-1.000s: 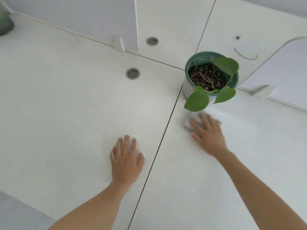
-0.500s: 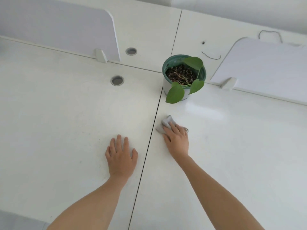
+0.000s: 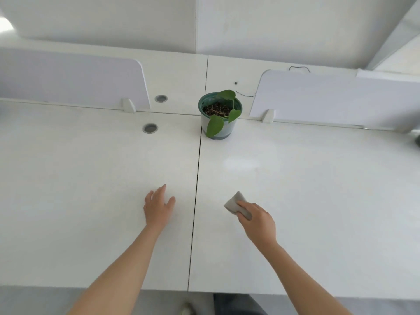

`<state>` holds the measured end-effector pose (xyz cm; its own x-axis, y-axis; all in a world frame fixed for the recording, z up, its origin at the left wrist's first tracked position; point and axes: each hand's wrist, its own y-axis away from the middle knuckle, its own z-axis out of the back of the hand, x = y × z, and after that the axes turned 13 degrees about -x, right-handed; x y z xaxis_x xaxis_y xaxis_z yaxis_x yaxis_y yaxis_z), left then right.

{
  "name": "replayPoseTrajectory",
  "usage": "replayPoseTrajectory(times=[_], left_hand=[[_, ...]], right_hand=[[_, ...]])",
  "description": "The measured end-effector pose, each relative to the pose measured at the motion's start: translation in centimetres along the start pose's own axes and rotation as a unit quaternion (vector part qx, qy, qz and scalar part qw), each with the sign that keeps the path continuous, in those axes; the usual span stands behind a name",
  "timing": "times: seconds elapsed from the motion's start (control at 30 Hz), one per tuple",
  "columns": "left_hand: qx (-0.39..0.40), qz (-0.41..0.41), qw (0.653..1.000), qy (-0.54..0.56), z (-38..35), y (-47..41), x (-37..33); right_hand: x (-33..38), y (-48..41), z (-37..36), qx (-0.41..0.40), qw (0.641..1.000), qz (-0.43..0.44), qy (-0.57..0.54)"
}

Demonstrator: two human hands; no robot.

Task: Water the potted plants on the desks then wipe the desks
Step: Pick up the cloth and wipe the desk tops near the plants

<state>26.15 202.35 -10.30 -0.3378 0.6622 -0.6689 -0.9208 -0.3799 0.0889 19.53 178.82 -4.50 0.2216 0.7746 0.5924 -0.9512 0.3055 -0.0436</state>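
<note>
While the right hand [image 3: 258, 220] has a small grey cloth [image 3: 236, 204] pinned flat against the white tabletop [image 3: 318, 201], its fingers curled over the near half of it and pressing down, the left hand [image 3: 158, 206] rests on the other side of the dark seam [image 3: 197, 178], fingers loosely spread and holding nothing. Looks like the wiping part of the job to me; can't tell from here whether the soil is wet.

The potted plant [image 3: 219, 114] sits at the back, right next to the seam and between the two divider panels [image 3: 72, 80], well apart from both hands. One leaf droops down over the front of the pot.

What I'd worry about: if the wipe strokes push forward toward the back edge, the cloth or knuckles could bump the pot and tip it, or snag that hanging leaf. It looks like light plastic, so I'd guess it slides easily. Also the cloth is tiny and only half under the fingers, so it could bunch up or slip out mid-stroke. The cable hole [image 3: 150, 128] on the left side could catch a cloth corner too.
</note>
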Motion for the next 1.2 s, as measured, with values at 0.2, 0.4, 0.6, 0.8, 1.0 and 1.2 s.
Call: replayPoseTrajectory(times=[0.2, 0.4, 0.6, 0.8, 1.0, 1.2], left_hand=[[0.002, -0.001, 0.994, 0.105, 2.8, 5.8, 1.4], [-0.014, 0.022, 0.984, 0.177, 4.6, 13.2, 1.6], [-0.011, 0.037, 0.978, 0.207, 3.6, 20.1, 1.1], [-0.001, 0.097, 0.971, 0.219, -0.4, 27.4, 0.6], [-0.086, 0.189, 0.958, 0.197, 0.3, 36.6, 3.8], [-0.218, 0.294, 0.910, 0.196, 4.2, 44.6, 8.7]], right_hand=[[-1.1, 5.6, 2.4, -0.009, 0.998, -0.034, -0.043], [-1.9, 8.7, 3.2, -0.004, 0.997, -0.017, -0.070], [-4.6, 11.2, 4.7, 0.025, 0.993, -0.013, -0.114], [-8.9, 14.0, 6.5, 0.106, 0.986, 0.051, -0.119], [-10.4, 17.8, 5.2, 0.213, 0.964, 0.120, -0.107], [-7.7, 23.7, 2.5, 0.319, 0.913, 0.230, -0.110]])
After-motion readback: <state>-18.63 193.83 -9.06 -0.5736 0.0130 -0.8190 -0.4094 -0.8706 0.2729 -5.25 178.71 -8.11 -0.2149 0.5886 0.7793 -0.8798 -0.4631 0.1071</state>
